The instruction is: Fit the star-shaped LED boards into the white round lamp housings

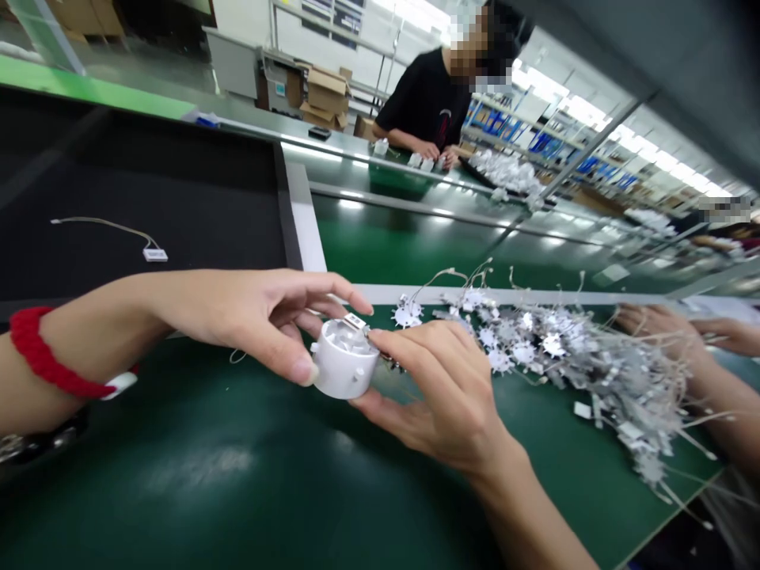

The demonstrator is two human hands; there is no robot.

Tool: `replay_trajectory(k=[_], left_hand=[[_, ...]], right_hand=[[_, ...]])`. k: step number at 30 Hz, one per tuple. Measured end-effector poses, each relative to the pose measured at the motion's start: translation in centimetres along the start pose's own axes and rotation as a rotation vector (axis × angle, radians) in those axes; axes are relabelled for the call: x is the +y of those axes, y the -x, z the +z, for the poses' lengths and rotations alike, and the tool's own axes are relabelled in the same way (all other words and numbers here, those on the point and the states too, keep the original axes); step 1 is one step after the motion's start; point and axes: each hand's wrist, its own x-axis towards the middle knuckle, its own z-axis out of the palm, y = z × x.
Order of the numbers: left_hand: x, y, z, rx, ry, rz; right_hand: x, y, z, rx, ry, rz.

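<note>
A white round housing (345, 366) is held above the green table, its open side facing up. A small white labelled module (355, 321) sits at its top rim. My left hand (267, 317) curves round the housing's left side, thumb against its wall and fingers behind it, partly hidden. My right hand (442, 388) grips the right side, with the thumb beneath and the index fingertip at the rim beside the module. Right of my hands lies a large heap of silvery star-shaped parts with thin wires (552, 348).
One wired module (155, 255) lies on a black tray (207, 190) at left. Another person's hand (659, 328) touches the heap at right. Across the line, a person in a black shirt (431, 99) handles white parts. A pale rail (380, 291) runs behind the heap.
</note>
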Motion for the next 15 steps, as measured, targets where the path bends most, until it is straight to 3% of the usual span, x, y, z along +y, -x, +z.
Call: replay_trajectory(k=[2,6,8,15], left_hand=[[-0.5,-0.2,-0.4,0.037,0.001,0.030],[-1.2,-1.2,-1.0,0.288,-0.041,0.133],[-1.2,-1.7,-0.8,0.347,-0.099,0.131],[-1.6,-2.5,1.8,0.204,-0.437,0.038]], right_hand=[[0.5,0.1,-0.2,0.014,0.038,0.033],[1.7,0.5,-0.6,0.046,0.132,0.118],[2.0,0.5,-0.9,0.055,0.161,0.151],[3.9,-2.1,-0.8,-0.036,0.309,0.086]])
